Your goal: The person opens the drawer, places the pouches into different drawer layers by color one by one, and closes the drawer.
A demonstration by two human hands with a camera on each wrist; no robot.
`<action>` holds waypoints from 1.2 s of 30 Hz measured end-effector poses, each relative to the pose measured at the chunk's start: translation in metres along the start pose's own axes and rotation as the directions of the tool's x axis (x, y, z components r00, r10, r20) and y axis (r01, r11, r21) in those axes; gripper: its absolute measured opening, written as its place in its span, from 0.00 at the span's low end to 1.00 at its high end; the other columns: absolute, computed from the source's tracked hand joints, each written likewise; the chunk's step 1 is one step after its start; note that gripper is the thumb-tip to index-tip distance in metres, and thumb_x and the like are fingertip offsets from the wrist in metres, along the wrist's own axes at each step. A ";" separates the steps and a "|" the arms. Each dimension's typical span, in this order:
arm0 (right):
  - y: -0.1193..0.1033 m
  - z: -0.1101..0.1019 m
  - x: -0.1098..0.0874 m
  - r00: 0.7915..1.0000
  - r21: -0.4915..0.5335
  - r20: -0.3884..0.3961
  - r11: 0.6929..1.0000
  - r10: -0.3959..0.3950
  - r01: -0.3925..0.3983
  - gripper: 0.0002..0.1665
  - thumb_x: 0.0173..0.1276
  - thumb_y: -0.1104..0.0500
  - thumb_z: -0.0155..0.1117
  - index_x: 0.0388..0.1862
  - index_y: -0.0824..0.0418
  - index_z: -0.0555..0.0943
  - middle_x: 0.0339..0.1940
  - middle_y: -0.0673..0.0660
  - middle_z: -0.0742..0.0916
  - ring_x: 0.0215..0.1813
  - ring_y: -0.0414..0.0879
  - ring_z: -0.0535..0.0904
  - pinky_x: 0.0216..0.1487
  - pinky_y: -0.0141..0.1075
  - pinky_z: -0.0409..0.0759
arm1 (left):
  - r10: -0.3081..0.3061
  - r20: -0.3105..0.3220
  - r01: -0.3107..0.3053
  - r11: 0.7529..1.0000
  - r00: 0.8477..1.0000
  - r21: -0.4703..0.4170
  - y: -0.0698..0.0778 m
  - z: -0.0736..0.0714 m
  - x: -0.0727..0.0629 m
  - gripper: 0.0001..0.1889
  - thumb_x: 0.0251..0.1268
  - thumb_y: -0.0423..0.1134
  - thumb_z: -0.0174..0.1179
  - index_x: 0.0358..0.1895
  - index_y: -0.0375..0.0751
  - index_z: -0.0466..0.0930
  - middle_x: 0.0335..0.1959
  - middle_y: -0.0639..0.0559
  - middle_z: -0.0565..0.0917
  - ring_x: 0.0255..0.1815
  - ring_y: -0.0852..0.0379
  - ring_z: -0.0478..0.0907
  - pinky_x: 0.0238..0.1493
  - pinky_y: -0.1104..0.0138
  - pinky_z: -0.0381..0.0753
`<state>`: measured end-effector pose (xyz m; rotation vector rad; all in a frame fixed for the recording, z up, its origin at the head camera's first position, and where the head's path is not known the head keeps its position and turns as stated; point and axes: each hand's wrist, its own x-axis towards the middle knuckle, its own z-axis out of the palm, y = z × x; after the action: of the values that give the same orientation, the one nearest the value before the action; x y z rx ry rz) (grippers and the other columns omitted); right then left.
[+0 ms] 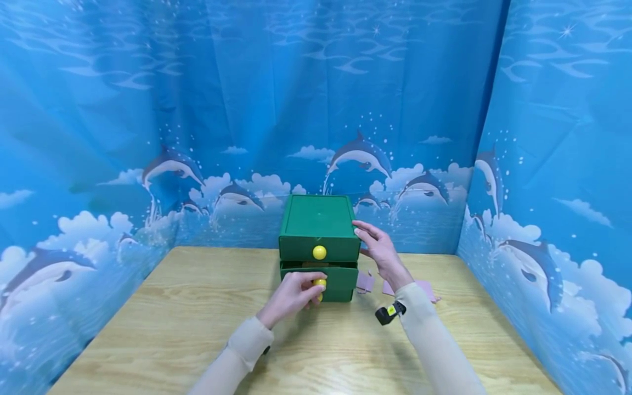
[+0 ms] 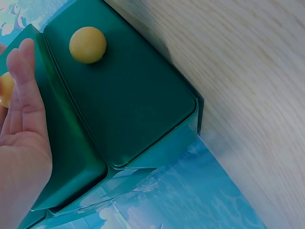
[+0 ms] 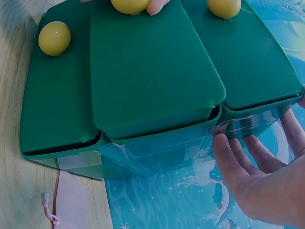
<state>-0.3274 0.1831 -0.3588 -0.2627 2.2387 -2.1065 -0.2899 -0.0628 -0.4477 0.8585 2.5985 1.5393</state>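
Note:
A green three-drawer cabinet (image 1: pixel 318 215) with round yellow knobs stands on the table. Its middle drawer (image 3: pixel 157 71) sticks out a little past the top and bottom ones. My left hand (image 1: pixel 295 296) pinches the knob (image 2: pixel 6 89) of that drawer between thumb and fingers. Through the gap above the drawer front, something brown (image 1: pixel 315 264) shows inside. On the cabinet's right side, my right hand (image 1: pixel 380 253) rests with its fingers spread and fairly straight, fingertips at the side wall in the right wrist view. The top knob (image 1: pixel 319 252) and bottom knob (image 2: pixel 88 44) are untouched.
Pink drawstring pouches (image 1: pixel 365 282) lie on the wooden table (image 1: pixel 197 307) to the right of the cabinet, one partly behind my right wrist. A blue dolphin-print curtain (image 1: pixel 237 109) hangs behind the table and along both sides.

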 end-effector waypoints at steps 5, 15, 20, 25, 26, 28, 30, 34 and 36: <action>-0.005 0.001 -0.006 1.000 -0.008 0.007 1.000 -0.007 0.007 0.27 0.79 0.52 0.51 0.74 0.55 0.67 0.77 0.58 0.66 0.77 0.56 0.59 0.71 0.56 0.66 | 0.000 -0.014 0.000 1.000 1.000 -0.013 -0.003 0.000 0.006 0.17 0.71 0.43 0.60 0.59 0.44 0.81 0.28 0.44 0.88 0.30 0.40 0.85 0.26 0.49 0.84; 0.017 -0.006 0.013 1.000 0.017 -0.005 1.000 -0.012 0.012 0.27 0.77 0.48 0.53 0.72 0.50 0.69 0.76 0.54 0.67 0.77 0.54 0.59 0.72 0.56 0.64 | -0.002 -0.019 0.002 1.000 1.000 -0.005 -0.008 -0.001 0.014 0.17 0.70 0.43 0.60 0.59 0.44 0.81 0.27 0.45 0.88 0.28 0.46 0.86 0.27 0.48 0.84; 0.017 -0.005 0.013 1.000 0.013 -0.013 1.000 -0.027 0.028 0.27 0.76 0.47 0.55 0.71 0.50 0.71 0.75 0.54 0.69 0.76 0.54 0.61 0.71 0.56 0.65 | 0.006 -0.031 -0.006 1.000 1.000 -0.011 -0.010 -0.001 0.016 0.16 0.70 0.43 0.61 0.58 0.44 0.82 0.28 0.45 0.88 0.28 0.47 0.86 0.26 0.50 0.84; 0.017 -0.004 0.013 0.999 0.011 -0.016 1.000 -0.028 0.028 0.27 0.76 0.47 0.55 0.71 0.49 0.71 0.75 0.54 0.69 0.76 0.54 0.61 0.71 0.57 0.65 | 0.009 -0.044 -0.010 1.000 0.999 -0.021 -0.012 -0.002 0.016 0.16 0.70 0.45 0.61 0.57 0.45 0.82 0.31 0.43 0.88 0.28 0.48 0.86 0.25 0.51 0.84; 0.016 -0.004 0.013 1.000 0.013 -0.014 1.000 -0.027 0.028 0.27 0.76 0.47 0.55 0.71 0.49 0.71 0.75 0.54 0.69 0.76 0.54 0.61 0.71 0.57 0.65 | 0.007 -0.047 -0.008 1.000 0.999 -0.020 -0.012 -0.001 0.016 0.16 0.70 0.45 0.61 0.57 0.45 0.82 0.31 0.43 0.88 0.28 0.49 0.86 0.26 0.52 0.84; 0.014 -0.003 0.011 1.000 0.016 -0.007 1.000 -0.024 0.024 0.27 0.76 0.47 0.55 0.71 0.50 0.71 0.75 0.54 0.68 0.77 0.54 0.60 0.72 0.57 0.64 | 0.008 -0.055 -0.009 1.000 0.998 -0.016 -0.013 -0.001 0.016 0.16 0.70 0.45 0.61 0.57 0.46 0.82 0.32 0.43 0.88 0.29 0.49 0.86 0.26 0.52 0.84; 0.014 -0.003 0.011 1.000 0.016 -0.007 1.000 -0.025 0.025 0.27 0.76 0.46 0.55 0.71 0.50 0.71 0.76 0.54 0.68 0.77 0.54 0.60 0.72 0.57 0.64 | 0.011 -0.061 -0.011 1.000 0.998 -0.006 -0.013 -0.001 0.015 0.16 0.70 0.45 0.61 0.57 0.47 0.82 0.32 0.44 0.88 0.29 0.50 0.86 0.27 0.53 0.84; 0.018 -0.004 0.013 0.999 0.007 -0.014 1.000 -0.030 0.030 0.27 0.76 0.45 0.55 0.71 0.48 0.71 0.75 0.53 0.68 0.76 0.54 0.61 0.71 0.57 0.65 | 0.029 -0.059 -0.027 0.999 0.998 0.024 -0.013 -0.001 0.015 0.16 0.70 0.44 0.60 0.58 0.47 0.82 0.32 0.46 0.88 0.29 0.50 0.86 0.24 0.59 0.84; 0.018 -0.003 0.013 0.999 0.005 -0.015 0.999 -0.034 0.034 0.27 0.76 0.45 0.55 0.71 0.48 0.71 0.76 0.53 0.68 0.76 0.54 0.61 0.71 0.57 0.65 | 0.042 -0.053 -0.040 0.998 0.998 0.046 -0.014 -0.001 0.016 0.16 0.71 0.44 0.59 0.58 0.47 0.81 0.31 0.46 0.88 0.29 0.51 0.86 0.23 0.64 0.82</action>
<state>-0.3420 0.1850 -0.3752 -0.2875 2.2527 -2.1377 -0.3097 -0.0618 -0.4538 0.8914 2.6797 1.5405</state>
